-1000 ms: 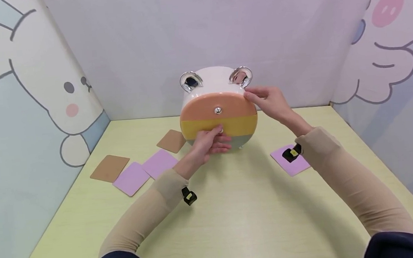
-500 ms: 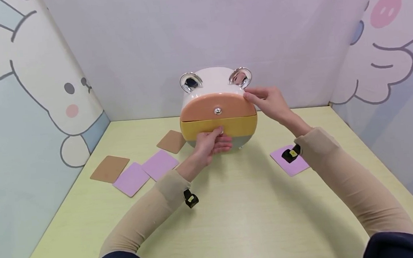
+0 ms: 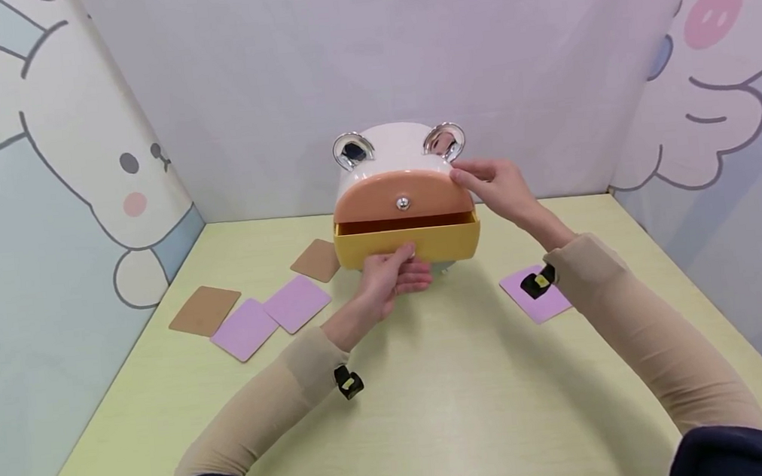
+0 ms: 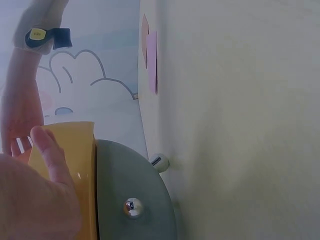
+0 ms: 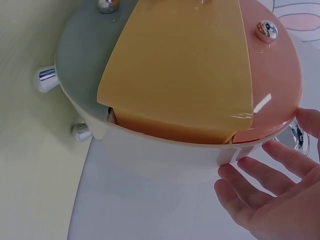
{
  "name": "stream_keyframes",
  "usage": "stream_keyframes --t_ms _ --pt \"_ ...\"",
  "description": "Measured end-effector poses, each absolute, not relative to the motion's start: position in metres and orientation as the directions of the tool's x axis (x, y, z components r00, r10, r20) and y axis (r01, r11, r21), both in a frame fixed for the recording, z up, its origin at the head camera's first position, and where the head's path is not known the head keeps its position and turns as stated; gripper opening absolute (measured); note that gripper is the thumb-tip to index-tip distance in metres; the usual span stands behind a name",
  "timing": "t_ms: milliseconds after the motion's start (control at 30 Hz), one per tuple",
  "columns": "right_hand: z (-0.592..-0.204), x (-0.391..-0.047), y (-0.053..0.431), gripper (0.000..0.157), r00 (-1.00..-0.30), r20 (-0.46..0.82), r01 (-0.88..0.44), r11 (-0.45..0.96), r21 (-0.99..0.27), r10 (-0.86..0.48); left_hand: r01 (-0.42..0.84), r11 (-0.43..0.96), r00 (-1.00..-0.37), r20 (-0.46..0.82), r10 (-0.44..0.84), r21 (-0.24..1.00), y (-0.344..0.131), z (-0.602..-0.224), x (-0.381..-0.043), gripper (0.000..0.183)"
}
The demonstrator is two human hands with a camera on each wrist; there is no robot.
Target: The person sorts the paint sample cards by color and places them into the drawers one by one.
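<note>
1. Yellow drawer (image 3: 449, 241) has slid out toward the person since half a second ago, and the left hand (image 3: 385, 279) has come back with it.
2. A dark gap now shows under the orange drawer (image 3: 371, 197). It is too dark to see what is inside.
3. On the left hand, the thumb lies on the yellow front and the other fingers stick out below. It looks like a small pinch on the knob, good for pulling, but the hand hides that knob.
4. The right hand (image 3: 502, 186) is bent a little. Its thumb is on the front edge of the white box (image 3: 400, 145) and its fingertips touch the side, near a silver ear (image 3: 444, 142). This light pinch likely stops the box from sliding.
5. The box stands at the back of the table (image 3: 451, 413).
6. Both arms reach forward. The left arm (image 3: 266, 399) comes in low; the right arm (image 3: 649, 343) reaches higher, to the side.
7. Purple cards (image 3: 245, 330) and brown cards (image 3: 205, 311) lie off to the left, out of the drawer's way.
</note>
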State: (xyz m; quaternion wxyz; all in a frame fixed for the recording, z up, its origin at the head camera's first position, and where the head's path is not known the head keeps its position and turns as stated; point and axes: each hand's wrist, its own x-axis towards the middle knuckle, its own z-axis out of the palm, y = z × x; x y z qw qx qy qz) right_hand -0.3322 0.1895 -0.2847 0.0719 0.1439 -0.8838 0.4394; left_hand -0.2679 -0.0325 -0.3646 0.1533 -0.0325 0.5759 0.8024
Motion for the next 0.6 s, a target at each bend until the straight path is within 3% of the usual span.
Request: stream_keyframes --t_ms 600 --pt "-0.285 -0.332 0.188 0.058 -0.95 0.254 -0.313 0.565 -0.764 -0.183 -0.278 -0.281 -0.944 -0.207 0.257 0.919 -0.035 -0.369 -0.23 0.039"
